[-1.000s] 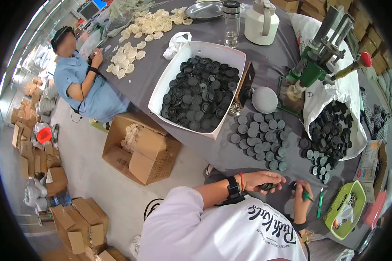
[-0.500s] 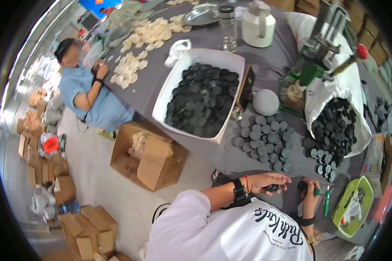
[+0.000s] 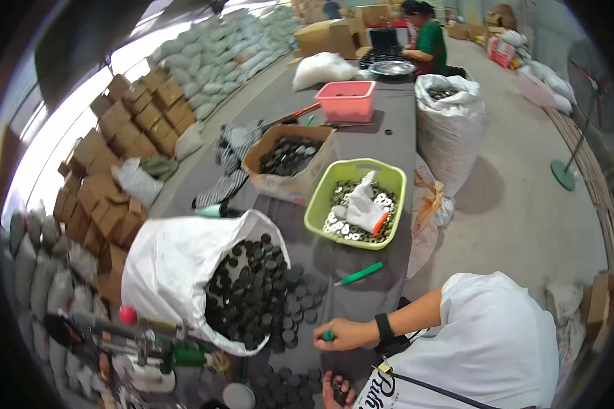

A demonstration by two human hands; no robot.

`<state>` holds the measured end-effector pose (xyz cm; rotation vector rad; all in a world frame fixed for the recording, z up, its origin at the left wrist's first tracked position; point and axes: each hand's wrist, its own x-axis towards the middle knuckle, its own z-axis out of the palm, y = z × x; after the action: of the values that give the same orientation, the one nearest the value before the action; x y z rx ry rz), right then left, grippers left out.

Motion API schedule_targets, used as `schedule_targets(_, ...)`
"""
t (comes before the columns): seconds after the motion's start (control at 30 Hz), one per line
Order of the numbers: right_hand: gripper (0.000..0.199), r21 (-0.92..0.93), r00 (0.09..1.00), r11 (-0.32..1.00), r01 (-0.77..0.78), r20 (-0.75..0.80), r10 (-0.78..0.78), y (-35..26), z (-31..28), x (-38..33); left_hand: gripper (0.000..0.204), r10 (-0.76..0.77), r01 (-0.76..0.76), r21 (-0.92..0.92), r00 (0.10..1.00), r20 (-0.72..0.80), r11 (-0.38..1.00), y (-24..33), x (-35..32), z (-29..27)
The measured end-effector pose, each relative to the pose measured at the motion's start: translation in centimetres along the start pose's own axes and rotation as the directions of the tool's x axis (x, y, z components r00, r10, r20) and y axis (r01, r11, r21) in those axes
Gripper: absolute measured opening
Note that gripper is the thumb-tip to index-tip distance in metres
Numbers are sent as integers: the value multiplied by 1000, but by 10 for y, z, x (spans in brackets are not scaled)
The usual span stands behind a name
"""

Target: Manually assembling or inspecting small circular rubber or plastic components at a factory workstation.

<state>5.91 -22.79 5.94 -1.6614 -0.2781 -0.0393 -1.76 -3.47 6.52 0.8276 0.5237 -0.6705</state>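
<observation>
- Your view swings right, onto the lime basket (image 3: 323, 195) (disc handling looks paused).
- Right hand (image 3: 344, 336): fisted round green handle (image 3: 328, 335).
- Left hand (image 3: 330, 390): curled round dark discs (image 3: 340, 395).

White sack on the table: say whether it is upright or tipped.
Tipped over: the white sack lies sideways, black discs spread from its open mouth onto the table.
</observation>
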Motion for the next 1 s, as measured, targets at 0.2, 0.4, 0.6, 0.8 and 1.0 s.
schedule_targets(0.2,23,102,992,987,-120,48,116,-38,-10,-2,39,-5,11,153,999,-37,988,0,10,-33)
schedule_targets(0.4,24,36,959,966,-256,133,249,-23,-17,3,34,30,-88,368,987,159,926,4,28,-55)
schedule_targets(0.6,22,100,938,957,-271,250,239,6,-7,1,29,76,-56,554,997,-14,830,10,24,-19)
schedule_targets(0.8,23,405,975,887,-222,80,207,-1,-30,-1,32,430,-365,875,878,210,318,14,36,27)
schedule_targets(1.0,29,405,974,902,-153,-94,207,18,-37,-11,43,417,-386,797,699,581,-464,8,71,57)
